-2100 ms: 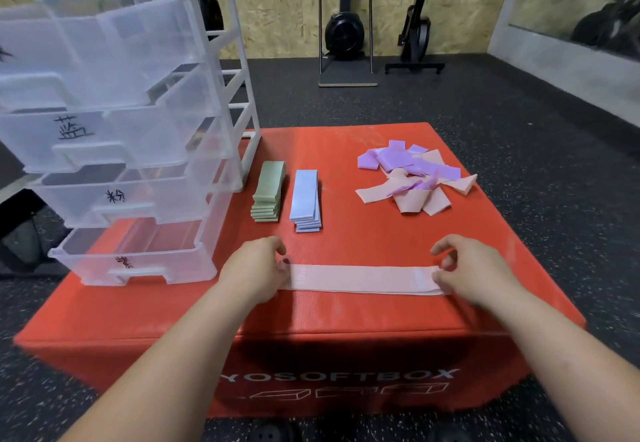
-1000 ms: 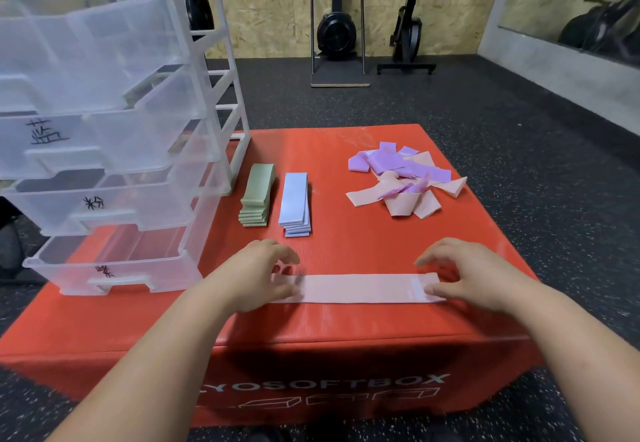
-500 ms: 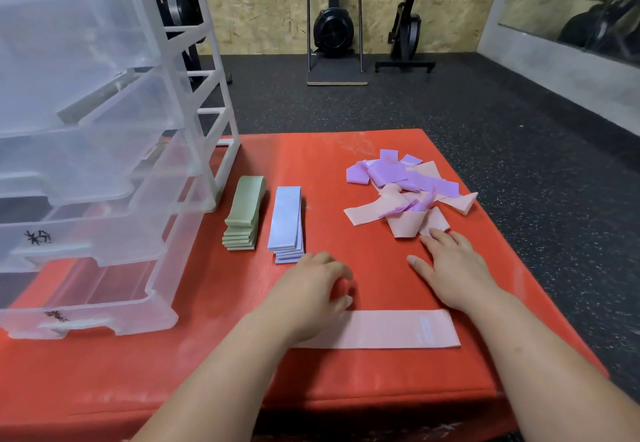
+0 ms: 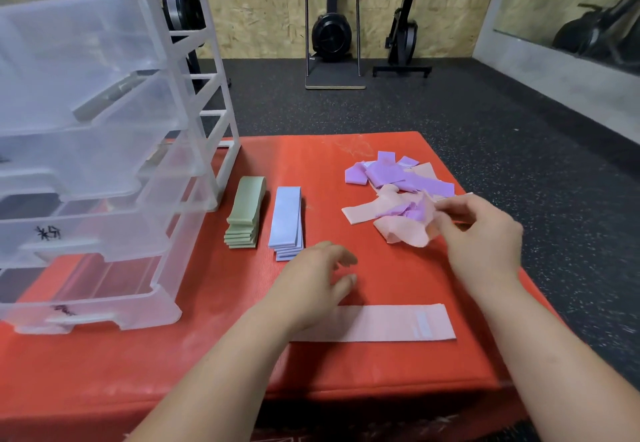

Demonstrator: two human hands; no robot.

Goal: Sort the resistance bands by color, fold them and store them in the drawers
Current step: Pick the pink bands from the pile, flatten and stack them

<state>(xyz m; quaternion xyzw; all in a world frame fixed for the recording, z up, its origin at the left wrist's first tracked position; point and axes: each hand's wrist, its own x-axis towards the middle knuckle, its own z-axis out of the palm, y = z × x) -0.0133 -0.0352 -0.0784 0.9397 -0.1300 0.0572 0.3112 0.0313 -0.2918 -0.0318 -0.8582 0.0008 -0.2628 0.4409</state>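
Since the crumpled pink band (image 4: 405,234) is soft and light, my right hand (image 4: 481,234) pinches its right edge while my left hand (image 4: 311,282) hovers, fingers loose, holding nothing.

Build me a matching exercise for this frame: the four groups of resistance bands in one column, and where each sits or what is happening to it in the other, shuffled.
Column one
1. green stack
2. blue stack
3. flat pink band
4. loose pile of pink and purple bands

Column two
A. a band of it is pinched by the right hand
B. right beside the drawer unit
C. spread lengthwise near the front edge of the red box
D. just beyond the fingers of the left hand

Pairs: 1-B, 2-D, 3-C, 4-A
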